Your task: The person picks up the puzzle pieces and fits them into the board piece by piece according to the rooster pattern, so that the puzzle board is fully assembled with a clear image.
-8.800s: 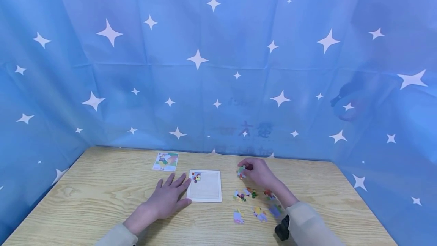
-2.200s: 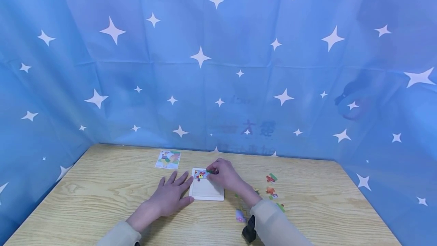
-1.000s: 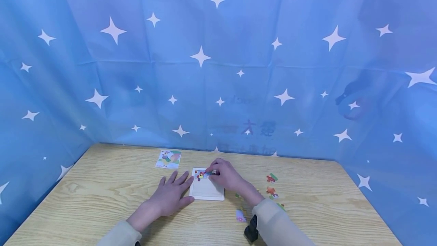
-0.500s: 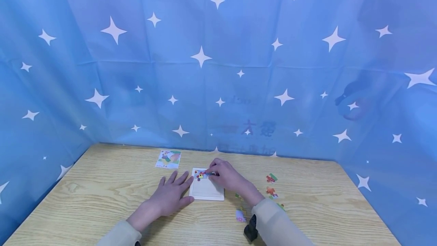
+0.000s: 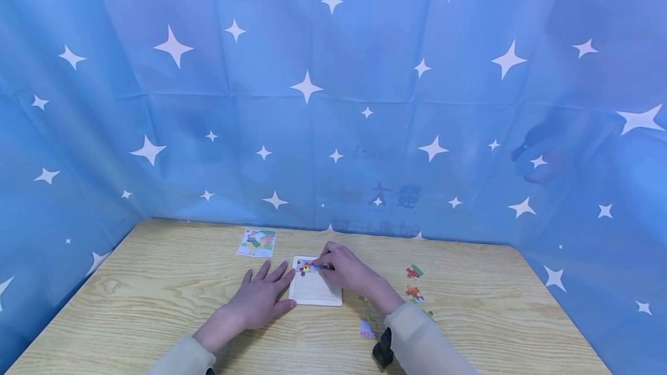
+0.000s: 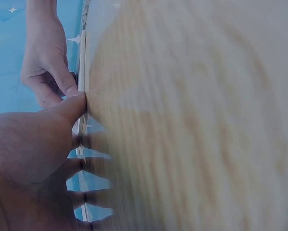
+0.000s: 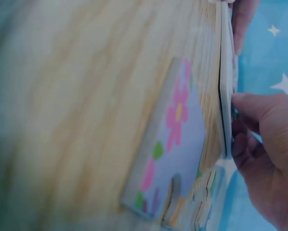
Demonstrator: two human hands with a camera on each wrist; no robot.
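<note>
Having been brought to the tray's far row, apparently extending it, 1 puzzle piece is pinched by the right hand, while the left edge is touched by the spread left hand.

White tray, pink-flowered lilac puzzle piece, pale tan wood-grained table, white-starred blue curtain

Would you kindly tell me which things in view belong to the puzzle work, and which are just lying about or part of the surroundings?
Belongs to the work:
white tray, left hand at its edge
pieces in the tray, under the right hand
loose pieces
picture card, probably the reference

Surroundings:
wooden table
starry blue curtain
black wrist device
</note>
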